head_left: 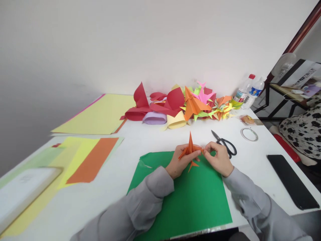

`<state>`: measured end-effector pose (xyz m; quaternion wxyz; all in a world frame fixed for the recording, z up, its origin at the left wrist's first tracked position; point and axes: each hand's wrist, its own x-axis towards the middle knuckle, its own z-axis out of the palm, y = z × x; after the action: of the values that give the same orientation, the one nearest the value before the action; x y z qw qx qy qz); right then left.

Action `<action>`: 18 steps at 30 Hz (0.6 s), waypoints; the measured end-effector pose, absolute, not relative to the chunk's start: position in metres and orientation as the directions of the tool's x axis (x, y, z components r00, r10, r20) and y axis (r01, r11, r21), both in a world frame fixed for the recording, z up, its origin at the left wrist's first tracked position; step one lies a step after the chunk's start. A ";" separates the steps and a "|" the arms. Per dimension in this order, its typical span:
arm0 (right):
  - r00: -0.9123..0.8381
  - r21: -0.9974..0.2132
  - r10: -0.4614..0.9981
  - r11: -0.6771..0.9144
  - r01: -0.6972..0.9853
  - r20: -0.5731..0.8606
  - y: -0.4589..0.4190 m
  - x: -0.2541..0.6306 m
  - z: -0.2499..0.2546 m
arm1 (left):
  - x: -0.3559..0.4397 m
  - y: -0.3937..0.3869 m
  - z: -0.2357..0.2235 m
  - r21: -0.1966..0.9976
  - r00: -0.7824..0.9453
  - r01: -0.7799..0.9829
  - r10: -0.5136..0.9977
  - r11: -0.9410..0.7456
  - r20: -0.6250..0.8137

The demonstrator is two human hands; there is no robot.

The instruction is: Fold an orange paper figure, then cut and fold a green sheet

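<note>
An orange folded-paper figure (190,146) with pointed tips is held above a green paper sheet (193,197). My left hand (181,160) is closed around its middle, thumb across the front. At the figure's right-hand tip, the thumb and forefinger of my right hand (218,157) are pinched together on the paper. One orange point sticks up and another hangs below the left fingers. Just behind my right hand lies a pair of black scissors (227,145), blades pointing away to the left.
A pile of folded paper figures (198,103) and rolled paper stands along the wall. Two plastic bottles (247,95), a tape roll (249,134) and a black phone (292,180) are on the right. Coloured sheets (92,160) and a white box (25,190) lie left. Someone in spotted clothing (303,134) is at far right.
</note>
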<state>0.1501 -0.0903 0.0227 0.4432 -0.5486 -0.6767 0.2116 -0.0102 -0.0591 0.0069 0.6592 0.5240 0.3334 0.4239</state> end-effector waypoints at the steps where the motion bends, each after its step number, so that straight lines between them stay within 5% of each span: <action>1: -0.005 -0.774 0.930 0.308 0.553 0.367 -0.090 0.150 0.023 | -0.010 -0.059 0.007 0.974 0.417 -0.207 0.909 0.090 0.005; 18: -0.021 -0.870 0.976 0.202 0.449 0.216 -0.088 0.154 0.022 | -0.010 -0.058 0.008 0.979 0.418 -0.189 0.908 0.076 0.010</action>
<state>0.1543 -0.0879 0.0220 0.4295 -0.5521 -0.6455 0.3066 -0.0103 -0.0581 0.0077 0.6513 0.5336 0.3371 0.4212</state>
